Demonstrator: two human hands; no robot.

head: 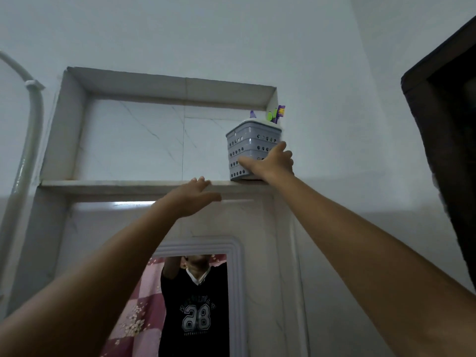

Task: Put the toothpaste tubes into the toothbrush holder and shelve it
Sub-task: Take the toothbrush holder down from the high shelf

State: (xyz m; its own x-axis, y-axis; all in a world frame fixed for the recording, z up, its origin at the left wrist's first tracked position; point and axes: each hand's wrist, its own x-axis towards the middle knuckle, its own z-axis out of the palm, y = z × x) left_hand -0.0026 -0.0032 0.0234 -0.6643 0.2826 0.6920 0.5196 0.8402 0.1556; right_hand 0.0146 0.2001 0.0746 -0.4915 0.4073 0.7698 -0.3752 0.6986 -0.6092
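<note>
The grey perforated plastic toothbrush holder (251, 148) stands at the white stone shelf's (116, 186) right front edge, gripped by the right hand (273, 161); the left hand (192, 195), fingers spread, touches the ledge, with open room leftward.

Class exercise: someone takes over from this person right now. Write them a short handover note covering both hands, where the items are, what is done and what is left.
Right hand: on the grey toothbrush holder, at its lower right side.
Left hand: open, empty, fingertips at the shelf ledge.
Holder: at the niche's right end, base at the front edge.
Done: holder filled; which items are tubes is unclear.
Left: push it further in, let go.
</note>
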